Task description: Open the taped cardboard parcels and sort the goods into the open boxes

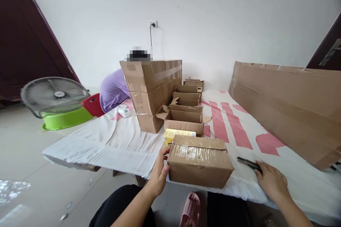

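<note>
A taped cardboard box (201, 161) sits at the table's near edge, its top closed with a torn-looking flap edge. My left hand (160, 170) grips its left end, thumb near the front corner and fingers toward the back. On the cloth to the right, my right hand (271, 181) has its fingers round the handle end of a utility knife (249, 163), whose tip points left toward the box. A yellow printed carton (176, 133) lies right behind the box, partly hidden by it. An open cardboard box (183, 120) stands behind that.
Several more open boxes (188, 97) run in a row toward the wall. Left of them rises a stack of taped boxes (157, 95), with a person in purple (114, 88) behind. A large cardboard sheet (287, 103) stands along the right. A fan (57, 94) is on the left.
</note>
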{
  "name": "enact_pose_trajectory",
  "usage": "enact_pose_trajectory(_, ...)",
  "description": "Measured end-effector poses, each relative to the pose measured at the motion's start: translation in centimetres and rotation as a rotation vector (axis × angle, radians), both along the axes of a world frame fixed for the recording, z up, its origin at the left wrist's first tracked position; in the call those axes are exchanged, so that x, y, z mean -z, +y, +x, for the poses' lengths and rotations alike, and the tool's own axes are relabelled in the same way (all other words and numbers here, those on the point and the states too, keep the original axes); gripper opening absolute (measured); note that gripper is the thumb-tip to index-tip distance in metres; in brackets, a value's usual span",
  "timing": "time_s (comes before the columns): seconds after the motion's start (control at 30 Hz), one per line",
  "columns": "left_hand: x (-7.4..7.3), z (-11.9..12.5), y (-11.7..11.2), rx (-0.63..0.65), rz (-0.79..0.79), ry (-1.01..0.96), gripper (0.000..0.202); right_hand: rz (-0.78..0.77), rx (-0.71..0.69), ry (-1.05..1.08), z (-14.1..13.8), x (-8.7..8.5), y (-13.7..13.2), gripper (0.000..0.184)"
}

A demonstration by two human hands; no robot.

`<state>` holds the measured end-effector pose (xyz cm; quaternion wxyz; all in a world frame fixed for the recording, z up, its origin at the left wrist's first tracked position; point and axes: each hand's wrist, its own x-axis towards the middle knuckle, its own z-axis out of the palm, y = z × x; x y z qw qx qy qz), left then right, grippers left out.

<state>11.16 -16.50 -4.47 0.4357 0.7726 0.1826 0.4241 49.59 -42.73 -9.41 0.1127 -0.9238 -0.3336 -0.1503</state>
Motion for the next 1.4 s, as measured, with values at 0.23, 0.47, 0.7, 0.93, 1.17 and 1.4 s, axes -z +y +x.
enact_pose_trajectory(0.23,0.2,0.3,-0.5,0.041,0.041,0.059,0.079,0.312,-0.192,-0.132,-2.0,-4.9,2.0,0.043)
enact_pose_trajectory(0.47,0.7,1.3,0.5,0.213,-0.114,0.01,0.113,0.362,-0.823,-0.437,-10.1,-17.2,8.0,0.039)
enact_pose_trajectory(0.7,0.7,1.8,1.1,0.296,-0.222,-0.067,0.121,0.155,-0.997,-0.56,-16.7,-19.1,14.0,0.048)
enact_pose_trajectory(0.93,-0.1,1.8,1.1,0.282,-0.178,-0.055,0.119,0.094,-0.978,-0.733,-18.1,-19.1,15.0,0.037)
enact_pose_trajectory(1.17,0.0,1.8,1.1,0.271,-0.159,-0.032,0.116,0.112,-1.0,-0.813,-17.3,-19.2,13.7,0.034)
enact_pose_trajectory(1.4,-0.3,1.7,1.0,0.278,-0.146,-0.018,0.114,0.099,-1.007,-0.822,-16.2,-19.3,12.5,0.042)
